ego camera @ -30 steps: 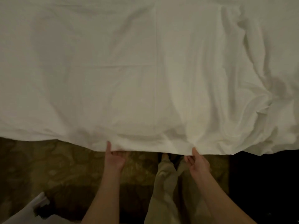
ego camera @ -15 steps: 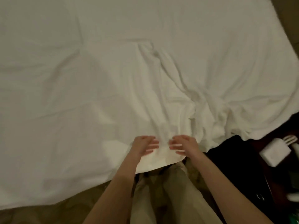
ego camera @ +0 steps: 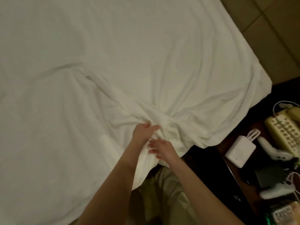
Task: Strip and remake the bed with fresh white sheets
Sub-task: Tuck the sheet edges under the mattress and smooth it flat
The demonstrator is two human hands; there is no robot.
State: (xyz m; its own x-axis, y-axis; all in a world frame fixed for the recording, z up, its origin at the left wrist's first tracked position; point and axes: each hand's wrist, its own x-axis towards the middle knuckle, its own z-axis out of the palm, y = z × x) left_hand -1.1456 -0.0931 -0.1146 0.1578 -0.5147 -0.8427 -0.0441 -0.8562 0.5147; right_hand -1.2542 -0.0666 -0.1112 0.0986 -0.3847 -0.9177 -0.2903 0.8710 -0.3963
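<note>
Two hands at the bed's near edge: left hand [ego camera: 142,132] grips bunched sheet [ego camera: 146,54]; right hand [ego camera: 162,150], fingers loosely spread, rests on the fold just below. Creases fan outward.

Left hand [ego camera: 142,132] grips a bunched fold of the rumpled white cotton sheet [ego camera: 113,62]; right hand [ego camera: 160,150] presses it just below, fingers spread.

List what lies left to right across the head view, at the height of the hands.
white sheet → left hand → right hand → white charger block → cream power strip
</note>
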